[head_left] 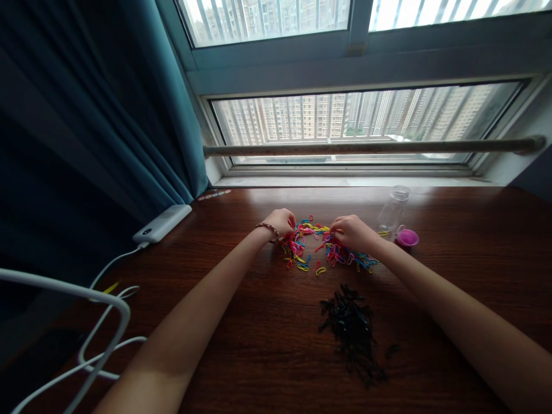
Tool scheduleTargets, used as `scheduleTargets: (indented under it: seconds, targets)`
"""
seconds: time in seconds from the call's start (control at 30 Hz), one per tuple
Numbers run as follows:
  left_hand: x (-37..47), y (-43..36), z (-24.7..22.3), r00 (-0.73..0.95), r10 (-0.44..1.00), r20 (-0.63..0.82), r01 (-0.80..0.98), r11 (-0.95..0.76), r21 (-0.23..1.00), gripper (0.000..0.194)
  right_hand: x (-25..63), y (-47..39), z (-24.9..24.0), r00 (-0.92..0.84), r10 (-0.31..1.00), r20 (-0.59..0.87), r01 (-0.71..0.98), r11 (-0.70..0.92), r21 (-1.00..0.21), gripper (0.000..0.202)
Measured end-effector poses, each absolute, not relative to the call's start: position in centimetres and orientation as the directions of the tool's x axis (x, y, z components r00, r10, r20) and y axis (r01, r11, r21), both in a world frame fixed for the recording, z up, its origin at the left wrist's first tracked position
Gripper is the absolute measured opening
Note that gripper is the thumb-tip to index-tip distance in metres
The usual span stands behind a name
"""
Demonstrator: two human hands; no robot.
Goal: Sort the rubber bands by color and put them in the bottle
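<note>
Small colourful rubber bands (342, 255) in pink, red, yellow and blue lie in a loose ring-like spread on the dark wooden table. At the left part of the spread, my left hand (280, 221), with a braided bracelet at the wrist, has its fingers curled down and closed on some bands. My right hand (351, 230) pinches bands at the right part, thumb and fingers together. Both hands partly hide what is in their fingertips. Nearer to me lies a separate heap of black rubber bands (351, 330).
A clear open jar (393, 210) stands behind my right forearm, with a pink lid (407, 237) beside it. At the left are a white power bank (163, 224) with a cable and a white bent tube (123, 310). A blue curtain (172, 115) and a window border the table.
</note>
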State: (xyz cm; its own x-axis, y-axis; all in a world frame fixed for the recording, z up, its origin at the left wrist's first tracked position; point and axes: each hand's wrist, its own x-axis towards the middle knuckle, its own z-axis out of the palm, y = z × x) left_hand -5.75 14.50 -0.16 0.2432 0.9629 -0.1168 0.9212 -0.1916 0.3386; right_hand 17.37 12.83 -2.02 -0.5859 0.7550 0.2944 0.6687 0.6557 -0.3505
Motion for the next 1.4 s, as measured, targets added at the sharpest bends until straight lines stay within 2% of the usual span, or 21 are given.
scheduleTargets:
  seconds: [0.27, 0.53, 0.67, 0.8, 0.9, 1.07, 1.4]
  targets:
    - [-5.8, 14.5, 0.2, 0.230, 0.971, -0.069, 0.909, -0.190, 0.370, 0.017, 18.4, 13.8, -1.3, -0.380, 0.876, 0.297, 0.645, 0.481, -0.594, 0.024]
    - [-6.1, 14.9, -0.1, 0.205, 0.978, 0.031, 0.892, -0.200, 0.406, 0.019, 19.0, 13.8, -1.0, -0.410, 0.839, 0.359, 0.670, 0.544, -0.506, 0.021]
    - [-6.3, 15.3, -0.3, 0.291, 0.957, 0.003, 0.856, -0.261, 0.446, 0.016, 17.0, 13.5, -1.6, -0.572, 0.714, 0.405, 0.555, 0.700, -0.451, 0.024]
    - [-6.4, 15.3, -0.8, 0.353, 0.935, -0.031, 0.837, -0.301, 0.456, 0.020, 13.9, 13.9, -2.7, -0.747, 0.566, 0.350, 0.476, 0.822, -0.314, 0.034]
    - [-6.5, 15.4, -1.2, 0.353, 0.932, -0.076, 0.847, -0.285, 0.448, 0.023, 12.6, 14.5, -3.3, -0.777, 0.544, 0.316, 0.481, 0.837, -0.261, 0.032]
    - [-7.1, 15.7, -1.5, 0.331, 0.933, -0.138, 0.854, -0.234, 0.465, 0.023, 13.7, 15.0, -3.5, -0.709, 0.625, 0.326, 0.567, 0.781, -0.264, 0.014]
    - [-7.3, 15.7, -1.1, 0.369, 0.914, -0.166, 0.851, -0.261, 0.455, 0.020, 18.0, 15.4, -3.3, -0.610, 0.708, 0.356, 0.572, 0.704, -0.421, 0.012]
